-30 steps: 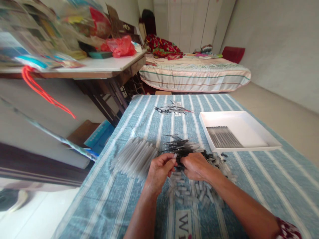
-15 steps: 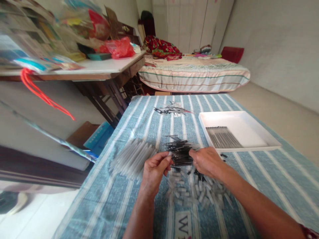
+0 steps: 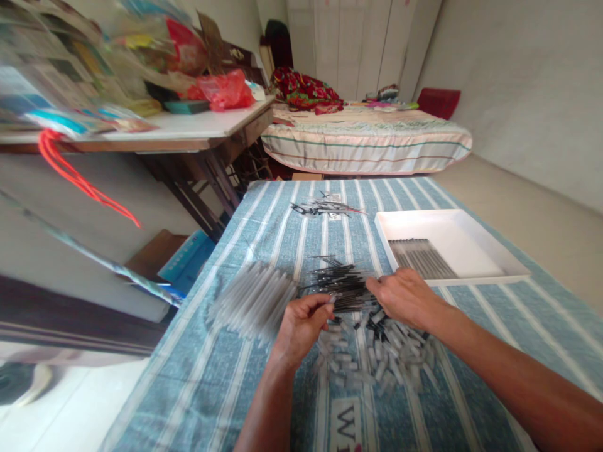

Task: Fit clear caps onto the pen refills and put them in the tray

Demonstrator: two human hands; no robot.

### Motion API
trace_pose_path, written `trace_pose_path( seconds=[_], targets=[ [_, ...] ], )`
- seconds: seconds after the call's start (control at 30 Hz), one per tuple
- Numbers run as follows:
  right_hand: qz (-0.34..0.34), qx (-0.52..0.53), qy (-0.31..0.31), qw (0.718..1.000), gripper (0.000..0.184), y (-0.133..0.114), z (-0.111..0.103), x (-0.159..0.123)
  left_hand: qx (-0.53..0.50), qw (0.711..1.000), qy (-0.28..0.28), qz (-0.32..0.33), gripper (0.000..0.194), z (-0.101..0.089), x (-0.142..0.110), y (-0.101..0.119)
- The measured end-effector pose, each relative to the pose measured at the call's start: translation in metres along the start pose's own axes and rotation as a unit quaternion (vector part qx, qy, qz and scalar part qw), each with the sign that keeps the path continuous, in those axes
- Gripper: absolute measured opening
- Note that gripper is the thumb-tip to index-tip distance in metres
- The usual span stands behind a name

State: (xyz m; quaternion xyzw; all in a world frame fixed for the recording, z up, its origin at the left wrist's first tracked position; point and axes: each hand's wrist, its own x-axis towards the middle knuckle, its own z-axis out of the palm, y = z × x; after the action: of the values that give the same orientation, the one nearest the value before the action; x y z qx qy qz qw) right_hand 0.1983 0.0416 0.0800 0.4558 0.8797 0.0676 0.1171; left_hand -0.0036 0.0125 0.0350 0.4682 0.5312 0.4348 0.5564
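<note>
Compared with a second ago, my right grip [image 3: 402, 295] has drawn off rightward from the left one, closer to the white box [image 3: 471, 248] beyond it. My left grip [image 3: 301, 323] pinches a small pale piece [image 3: 333, 299]; whether the right one holds anything, I cannot tell. Just beyond and between both lie the dark rods [image 3: 339, 279], thin, glossy, loosely heaped. Left of my left grip, grey translucent tubes [image 3: 254, 298] lie in a slanted row; nearer me, short cloudy pieces [image 3: 398, 371] scatter over the table [image 3: 211, 389].
</note>
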Motion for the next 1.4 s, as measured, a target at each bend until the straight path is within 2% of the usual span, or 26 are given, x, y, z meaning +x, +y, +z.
trace_pose_path(
  seconds=[0.1, 0.33, 0.47, 0.87, 1.0, 1.1, 1.17, 1.23, 1.3, 1.4],
  targets=[
    [-0.028, -0.015, 0.005, 0.999, 0.016, 0.002, 0.0, 0.0, 0.009, 1.0, -0.008, 0.006, 0.013, 0.001, -0.001, -0.002],
    [-0.096, -0.057, 0.027, 0.993, 0.013, 0.012, -0.001, -0.004, 0.1, 0.99, -0.099, -0.009, 0.013, 0.001, -0.004, 0.001],
    [-0.116, -0.074, 0.031, 0.99, 0.013, 0.012, -0.003, -0.004, 0.115, 0.986, -0.122, -0.023, 0.013, 0.003, -0.006, 0.005],
    [-0.13, -0.076, 0.069, 0.986, 0.011, -0.004, -0.01, 0.006, 0.122, 0.986, -0.103, -0.043, 0.016, 0.007, -0.005, 0.004],
    [-0.131, -0.051, 0.115, 0.983, 0.011, -0.008, -0.015, 0.004, 0.078, 0.992, -0.087, -0.041, 0.014, 0.009, -0.004, 0.001],
    [-0.12, 0.043, 0.18, 0.975, 0.015, -0.009, -0.019, -0.002, 0.037, 0.997, -0.068, -0.026, 0.017, 0.008, -0.004, -0.002],
    [-0.095, 0.179, 0.25, 0.947, 0.016, -0.01, -0.02, -0.007, 0.006, 0.998, -0.057, -0.014, 0.016, 0.007, -0.004, -0.002],
    [-0.051, 0.367, 0.293, 0.881, 0.016, -0.012, -0.018, -0.012, -0.028, 0.998, -0.047, -0.002, 0.015, 0.007, -0.004, -0.001],
    [0.005, 0.548, 0.293, 0.784, 0.014, -0.016, -0.01, -0.014, -0.057, 0.998, -0.039, 0.011, 0.014, 0.007, -0.005, 0.0],
    [0.078, 0.735, 0.261, 0.621, 0.013, -0.027, 0.006, -0.013, -0.081, 0.996, -0.036, 0.024, 0.017, 0.008, -0.006, 0.001]
  ],
)
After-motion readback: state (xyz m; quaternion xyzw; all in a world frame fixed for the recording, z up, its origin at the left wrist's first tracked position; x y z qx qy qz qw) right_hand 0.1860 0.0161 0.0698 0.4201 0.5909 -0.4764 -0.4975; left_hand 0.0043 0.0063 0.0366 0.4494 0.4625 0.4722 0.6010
